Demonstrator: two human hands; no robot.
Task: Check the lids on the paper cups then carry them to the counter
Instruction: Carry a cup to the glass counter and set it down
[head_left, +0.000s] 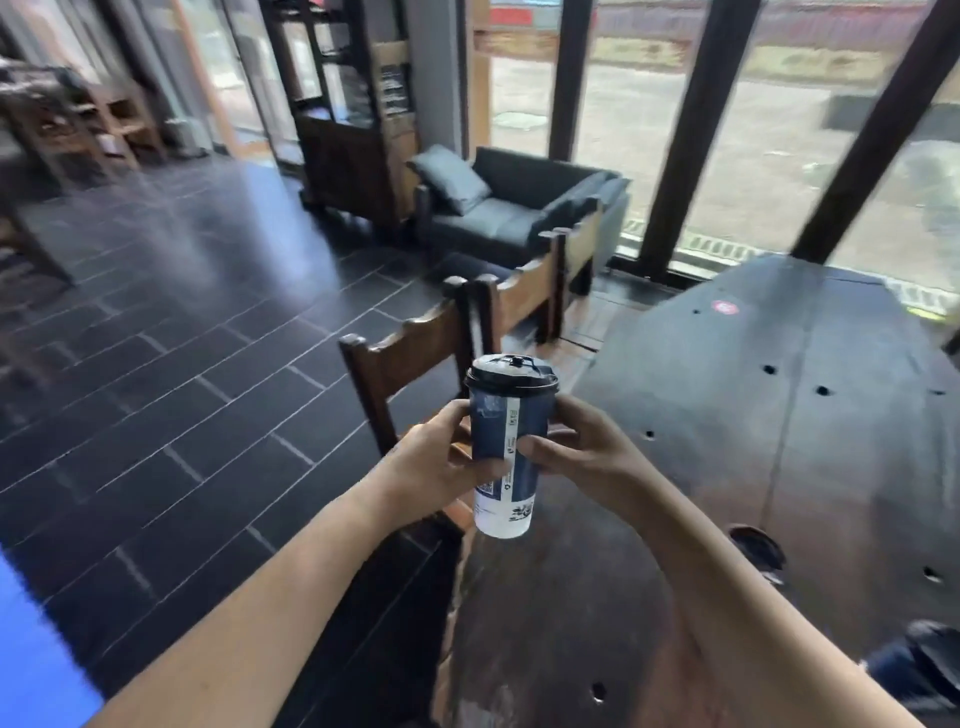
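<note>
Both hands clamp one paper cup (506, 452) at frame centre: left hand (434, 465) wraps its left side, thumb across the front; right hand (582, 452) grips the right side, fingertips (535, 446) on the wall. Cup sits directly between the hands, equally near both, held in air above the near-left edge of the dark wooden table (779, 415). Long axis near vertical, tilted slightly; black lid (511, 370) points up and away, base down toward the camera. Lid looks seated, judging by the even rim. Wooden chair (410, 358) stands just behind the cup. No counter identifiable; upper left is blurred.
</note>
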